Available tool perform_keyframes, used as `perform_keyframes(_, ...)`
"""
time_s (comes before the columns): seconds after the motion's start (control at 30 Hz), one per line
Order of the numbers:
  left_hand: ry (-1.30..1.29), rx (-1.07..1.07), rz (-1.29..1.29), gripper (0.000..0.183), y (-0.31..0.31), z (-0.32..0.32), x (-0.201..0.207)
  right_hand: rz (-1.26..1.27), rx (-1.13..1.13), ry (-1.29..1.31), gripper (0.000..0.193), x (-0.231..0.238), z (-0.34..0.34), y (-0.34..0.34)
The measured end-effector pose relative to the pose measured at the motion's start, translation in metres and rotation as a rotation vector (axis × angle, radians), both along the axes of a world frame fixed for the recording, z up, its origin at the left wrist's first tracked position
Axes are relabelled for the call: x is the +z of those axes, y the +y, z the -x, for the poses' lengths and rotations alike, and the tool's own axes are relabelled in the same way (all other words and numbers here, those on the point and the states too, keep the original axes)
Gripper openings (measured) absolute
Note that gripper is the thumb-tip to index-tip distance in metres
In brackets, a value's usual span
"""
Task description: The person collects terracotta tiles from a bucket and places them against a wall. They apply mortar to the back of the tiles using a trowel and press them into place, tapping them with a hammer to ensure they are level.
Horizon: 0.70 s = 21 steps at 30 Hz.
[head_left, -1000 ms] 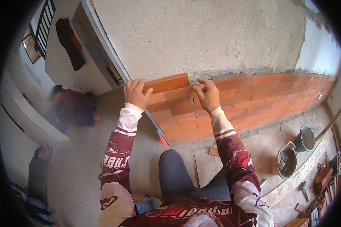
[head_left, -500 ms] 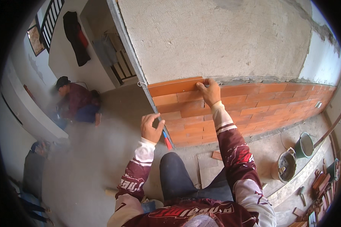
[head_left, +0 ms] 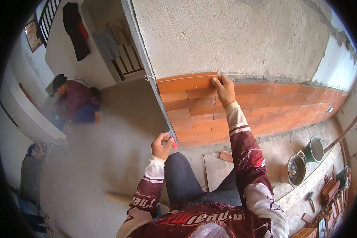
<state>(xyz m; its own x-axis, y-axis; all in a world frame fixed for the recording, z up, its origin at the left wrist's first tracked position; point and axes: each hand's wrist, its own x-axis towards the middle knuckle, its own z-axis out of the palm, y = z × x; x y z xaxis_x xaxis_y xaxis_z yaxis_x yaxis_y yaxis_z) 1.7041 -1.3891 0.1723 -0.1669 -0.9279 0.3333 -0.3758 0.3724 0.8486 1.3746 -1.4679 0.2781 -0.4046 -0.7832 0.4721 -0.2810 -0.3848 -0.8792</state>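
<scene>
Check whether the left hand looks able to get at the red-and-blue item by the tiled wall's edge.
Likely yes: the left hand is right beside the red-and-blue item with nothing visible between, and the right hand is away at the top tile. Whether hand and item touch is unclear.

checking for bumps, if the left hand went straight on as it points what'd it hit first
Likely the red-and-blue item by the edge of the tiled wall; the left hand looks close against it, though contact is hard to tell.

One string [head_left: 261, 74] ran across the wall [head_left: 234, 39]; three buckets [head_left: 284, 173] and one mallet [head_left: 311, 196] sat near the floor's [head_left: 107, 166] right edge.
</scene>
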Motion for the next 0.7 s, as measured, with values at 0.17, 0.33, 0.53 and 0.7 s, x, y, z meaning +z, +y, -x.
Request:
perform_keyframes(0.17, 0.087, -0.090, -0.076, 0.027, 0.001, 0.006, -0.002, -0.003, 0.081, -0.324, 0.030, 0.002, -0.003, 0.016)
perform_keyframes(0.33, 0.612, -0.303, -0.643, 0.055, 0.010, 0.007, -0.021, -0.088, 0.054, -0.324, 0.024, -0.023, 0.000, 0.073)
perform_keyframes(0.53, 1.167, -0.894, -1.528, 0.106, 0.033, 0.036, -0.069, -0.068, 0.232, -0.269, 0.021, -0.085, 0.010, 0.192)
perform_keyframes(0.7, 1.107, -0.830, -1.839, 0.070, 0.059, 0.018, -0.155, -0.307, 0.391, -0.278, 0.027, -0.129, 0.011, 0.274)
